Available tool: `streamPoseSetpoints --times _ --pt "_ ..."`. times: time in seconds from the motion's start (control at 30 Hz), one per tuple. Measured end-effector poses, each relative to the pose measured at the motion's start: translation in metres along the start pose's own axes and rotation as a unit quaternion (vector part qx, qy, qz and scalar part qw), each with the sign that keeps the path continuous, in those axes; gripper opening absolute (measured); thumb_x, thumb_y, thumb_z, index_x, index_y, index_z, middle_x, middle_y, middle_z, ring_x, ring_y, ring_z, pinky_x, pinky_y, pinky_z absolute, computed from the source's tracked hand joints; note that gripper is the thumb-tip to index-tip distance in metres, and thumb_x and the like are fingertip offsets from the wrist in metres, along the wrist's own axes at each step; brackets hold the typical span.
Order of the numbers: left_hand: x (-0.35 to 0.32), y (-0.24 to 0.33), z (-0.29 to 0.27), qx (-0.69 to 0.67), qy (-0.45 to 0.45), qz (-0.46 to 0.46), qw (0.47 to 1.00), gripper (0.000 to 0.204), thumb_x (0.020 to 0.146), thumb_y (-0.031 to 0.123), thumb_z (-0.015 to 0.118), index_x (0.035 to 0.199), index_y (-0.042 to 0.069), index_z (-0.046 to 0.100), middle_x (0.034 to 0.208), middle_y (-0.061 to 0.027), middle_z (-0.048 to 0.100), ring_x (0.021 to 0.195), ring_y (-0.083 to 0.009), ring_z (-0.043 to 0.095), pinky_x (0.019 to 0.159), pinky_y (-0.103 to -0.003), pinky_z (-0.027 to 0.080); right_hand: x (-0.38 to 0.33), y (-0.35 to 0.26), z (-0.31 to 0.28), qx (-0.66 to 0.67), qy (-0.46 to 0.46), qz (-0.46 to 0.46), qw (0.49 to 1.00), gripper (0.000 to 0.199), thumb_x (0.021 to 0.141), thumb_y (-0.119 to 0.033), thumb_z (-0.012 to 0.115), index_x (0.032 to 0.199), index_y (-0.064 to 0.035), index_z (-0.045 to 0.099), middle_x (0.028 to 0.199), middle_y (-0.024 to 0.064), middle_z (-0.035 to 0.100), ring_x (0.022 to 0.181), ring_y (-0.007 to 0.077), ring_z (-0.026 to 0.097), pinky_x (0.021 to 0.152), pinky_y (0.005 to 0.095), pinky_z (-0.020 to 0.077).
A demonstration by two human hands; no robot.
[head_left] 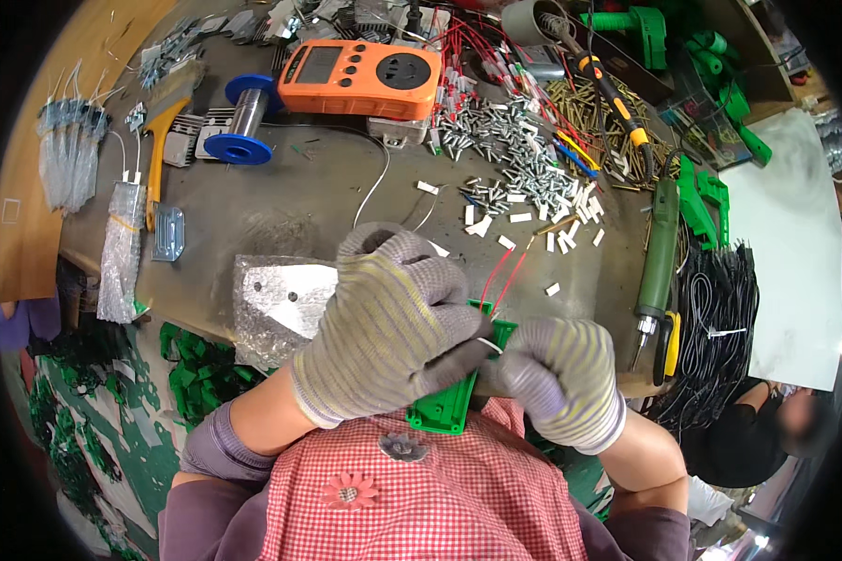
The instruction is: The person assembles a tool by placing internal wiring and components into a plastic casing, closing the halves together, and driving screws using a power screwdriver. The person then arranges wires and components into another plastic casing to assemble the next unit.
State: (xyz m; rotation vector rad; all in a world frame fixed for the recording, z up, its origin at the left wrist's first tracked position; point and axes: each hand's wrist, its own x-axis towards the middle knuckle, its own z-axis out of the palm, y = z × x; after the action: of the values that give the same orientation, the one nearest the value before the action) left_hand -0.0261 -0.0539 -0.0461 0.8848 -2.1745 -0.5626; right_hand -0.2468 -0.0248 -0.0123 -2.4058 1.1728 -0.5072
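Note:
My left hand (393, 323), in a striped grey-and-yellow knit glove, is closed over a green plastic housing (440, 411) at the table's front edge. A short stretch of white wire (488, 345) runs from its fingertips to my right hand (563, 381), gloved alike, with the fingers curled shut around the wire's other end. The fingertips of both hands are partly hidden. Two thin red wires (507, 280) rise out of the housing toward the far side. Beside my left hand lies bubble wrap (262, 332) with a white plate (285, 297) on it.
An orange meter (360, 79) and a blue solder spool (239, 148) stand at the back. Screws (524, 159) and small white sleeves (552, 290) lie scattered beyond my hands. A green electric screwdriver (660, 248) and black cables (720, 318) are at the right, a yellow-handled brush (162, 140) at the left.

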Motion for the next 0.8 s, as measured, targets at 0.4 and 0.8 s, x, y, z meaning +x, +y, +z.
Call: streamPoseSetpoints --times 0.4,0.8 --pt "-0.003 -0.002 0.002 -0.023 0.012 -0.033 0.999 0.012 0.074 0.026 0.078 0.078 0.016 0.073 0.075 -0.0013 0.052 0.075 -0.0241 0.056 0.077 -0.043 0.041 0.055 0.083 -0.002 -0.077 0.103 0.054 0.990 0.012 0.082 -0.017 0.072 0.085 -0.0059 0.068 0.084 0.0149 0.063 0.084 0.0334 0.063 0.075 0.0430 0.0492" --pt "-0.003 -0.004 0.003 0.000 0.022 -0.014 1.000 0.013 0.074 0.025 0.080 0.078 0.015 0.072 0.079 -0.0028 0.056 0.077 -0.0264 0.058 0.077 -0.043 0.043 0.078 0.101 -0.014 -0.132 -0.037 -0.017 0.990 0.016 0.079 -0.019 0.071 0.086 -0.0054 0.066 0.080 0.0133 0.063 0.082 0.0345 0.062 0.076 0.0433 0.0495"
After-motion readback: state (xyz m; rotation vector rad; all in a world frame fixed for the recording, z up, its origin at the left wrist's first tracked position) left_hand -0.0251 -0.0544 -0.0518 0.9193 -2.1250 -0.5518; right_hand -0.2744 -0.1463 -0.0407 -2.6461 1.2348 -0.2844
